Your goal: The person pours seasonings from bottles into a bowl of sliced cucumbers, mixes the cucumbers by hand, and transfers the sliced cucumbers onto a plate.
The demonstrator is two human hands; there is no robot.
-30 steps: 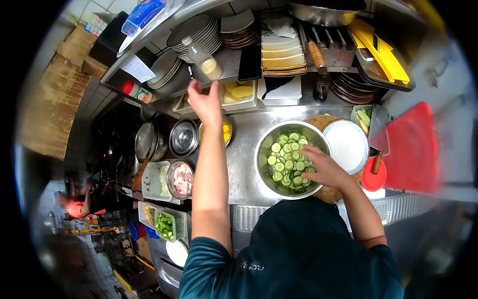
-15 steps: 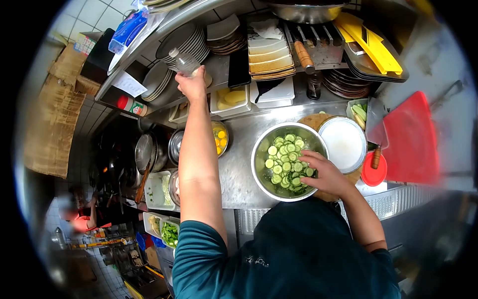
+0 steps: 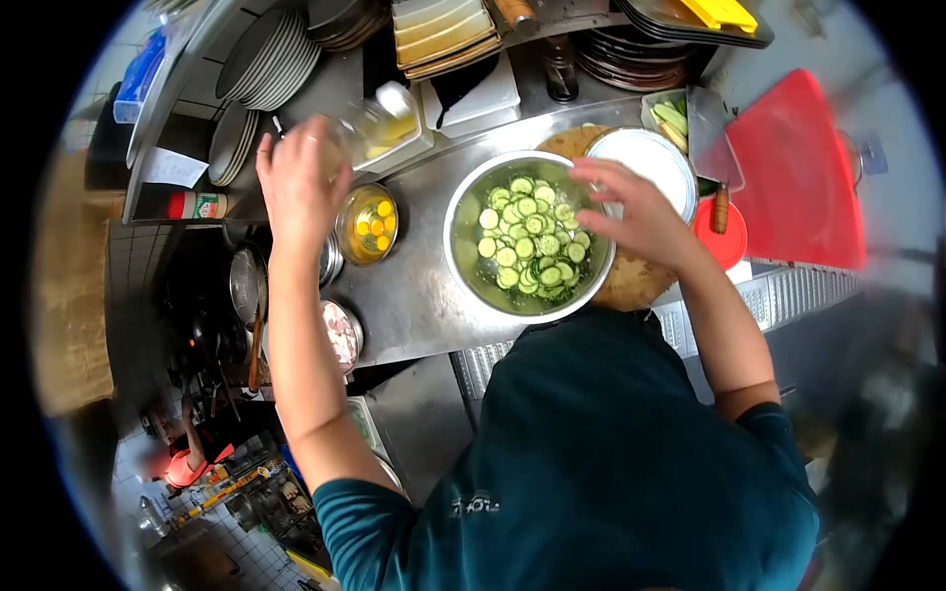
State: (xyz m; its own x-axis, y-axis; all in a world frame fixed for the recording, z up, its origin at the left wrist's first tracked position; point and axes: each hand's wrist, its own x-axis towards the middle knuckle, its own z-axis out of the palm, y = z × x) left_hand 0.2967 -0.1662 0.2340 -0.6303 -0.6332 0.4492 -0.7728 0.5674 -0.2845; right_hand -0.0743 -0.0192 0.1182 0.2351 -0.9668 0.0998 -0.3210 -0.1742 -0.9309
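Observation:
My left hand (image 3: 305,187) is wrapped around a clear plastic bottle (image 3: 370,123), which is blurred by motion and tilted with its pale top toward the right. Below and right of that hand stands a metal bowl of cracked eggs (image 3: 376,227) with several yolks. In the middle, a large steel mixing bowl (image 3: 459,246) holds many cucumber slices (image 3: 532,236). My right hand (image 3: 636,212) hovers over this bowl's right rim, fingers apart and nothing in them. Beside it are a white round container (image 3: 655,167) and a round wooden board (image 3: 626,286).
A wooden-handled cleaver (image 3: 720,212) rests by a red lid (image 3: 724,246); a red cutting board (image 3: 793,167) stands at right. Stacked plates (image 3: 271,64) fill the shelf above. At left are a bowl of pale meat (image 3: 342,335), a strainer (image 3: 246,286) and another person (image 3: 187,463).
My left hand has brought the bottle down from the shelf side and tipped it toward the right. My right hand has lifted off the cucumber slices to the bowl's rim. The camera view has shifted.

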